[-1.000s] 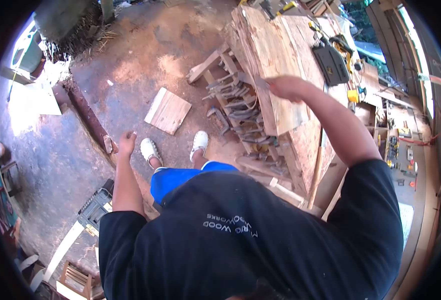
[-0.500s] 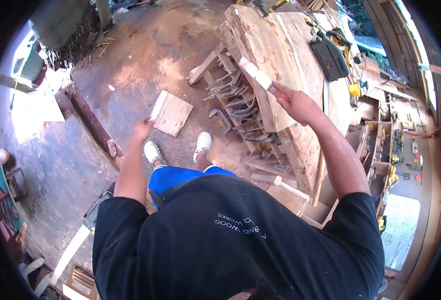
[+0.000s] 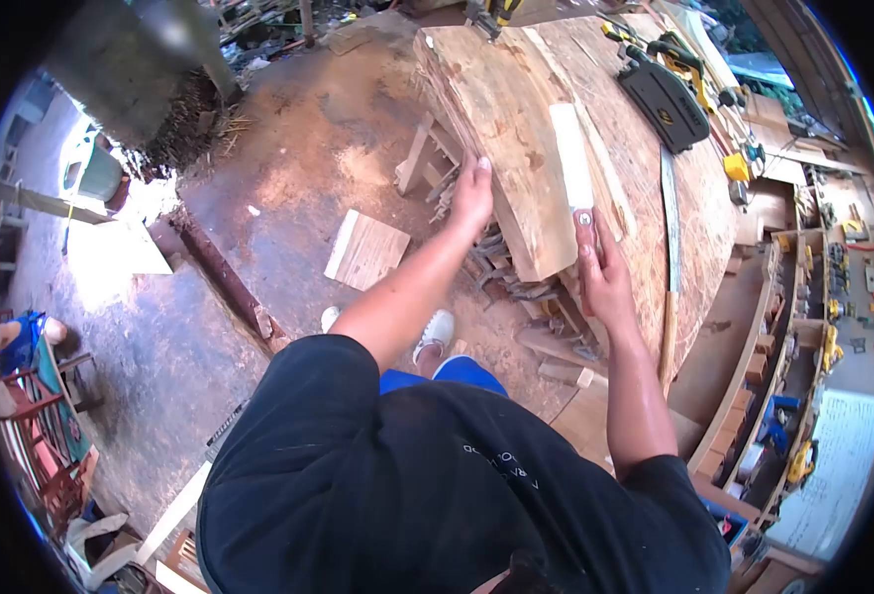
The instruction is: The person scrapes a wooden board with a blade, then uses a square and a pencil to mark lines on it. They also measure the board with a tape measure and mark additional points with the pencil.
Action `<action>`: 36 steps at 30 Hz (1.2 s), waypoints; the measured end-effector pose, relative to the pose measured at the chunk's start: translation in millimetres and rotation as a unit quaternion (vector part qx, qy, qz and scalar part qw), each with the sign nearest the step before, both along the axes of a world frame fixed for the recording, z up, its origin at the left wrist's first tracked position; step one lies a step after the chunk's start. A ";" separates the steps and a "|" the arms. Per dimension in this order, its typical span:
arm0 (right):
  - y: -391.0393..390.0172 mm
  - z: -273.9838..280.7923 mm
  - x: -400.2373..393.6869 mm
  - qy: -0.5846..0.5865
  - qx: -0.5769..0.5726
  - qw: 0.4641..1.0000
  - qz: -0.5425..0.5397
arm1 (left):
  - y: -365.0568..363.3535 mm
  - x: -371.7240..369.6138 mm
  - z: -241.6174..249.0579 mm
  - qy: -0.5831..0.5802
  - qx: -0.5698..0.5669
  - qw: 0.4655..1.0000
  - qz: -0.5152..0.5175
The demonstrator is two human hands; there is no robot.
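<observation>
While the right hand (image 3: 605, 275) is closed round the brown handle of a flat-bladed tool (image 3: 568, 163), its pale blade extends over the wooden slab (image 3: 508, 129); blade contact unclear. Left hand (image 3: 472, 196): partly curled at the slab's left edge, thumb uppermost, fingers partly hidden; grip cannot be confirmed. Slab lies on the tabletop (image 3: 645, 188), a narrow strip (image 3: 670, 247) to its right. Farther off, a black case (image 3: 665, 107) rests near the tabletop's far right. Square board (image 3: 367, 249): flat on floor (image 3: 288, 213), left of the tabletop.
</observation>
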State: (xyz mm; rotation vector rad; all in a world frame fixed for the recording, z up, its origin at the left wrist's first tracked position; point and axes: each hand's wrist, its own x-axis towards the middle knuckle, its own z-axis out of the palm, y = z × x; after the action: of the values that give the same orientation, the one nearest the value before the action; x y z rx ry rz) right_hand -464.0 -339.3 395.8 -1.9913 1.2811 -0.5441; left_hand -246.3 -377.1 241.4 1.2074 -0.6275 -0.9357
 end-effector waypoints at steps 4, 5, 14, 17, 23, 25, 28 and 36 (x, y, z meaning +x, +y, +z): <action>-6.9 5.3 -19.7 -0.079 0.084 0.993 0.012 | 27.1 -46.2 6.3 0.065 -0.007 0.997 0.046; -6.3 11.9 -20.0 -0.117 0.153 0.981 -0.002 | 30.3 -50.2 8.8 0.080 -0.010 0.995 0.060; -29.0 9.5 -26.7 -0.055 0.032 0.985 0.162 | 15.5 -30.7 9.7 -0.020 0.002 0.995 0.096; -27.7 14.4 -14.9 0.017 0.041 0.985 0.167 | 30.3 -46.2 -8.2 -0.087 0.049 0.992 0.078; -25.1 47.5 47.8 0.237 -0.019 0.943 0.233 | 87.9 -38.5 -10.0 -0.144 0.007 0.989 -0.018; -25.9 55.5 80.1 0.327 -0.042 0.912 0.246 | 115.7 -23.6 -21.8 -0.174 0.088 0.968 -0.156; -31.5 47.7 122.7 0.451 -0.091 0.847 0.265 | 160.7 -5.1 -71.8 -0.172 0.113 0.969 -0.134; -44.3 -0.9 172.4 0.576 -0.170 0.750 0.277 | 313.0 58.2 -185.8 -0.137 0.334 0.927 -0.101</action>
State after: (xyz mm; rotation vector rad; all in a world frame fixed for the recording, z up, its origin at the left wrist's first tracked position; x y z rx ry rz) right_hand -291.6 -383.6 395.0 -2.9922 1.0817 0.9961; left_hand -188.2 -64.2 55.6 1.9342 -0.6863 -1.2175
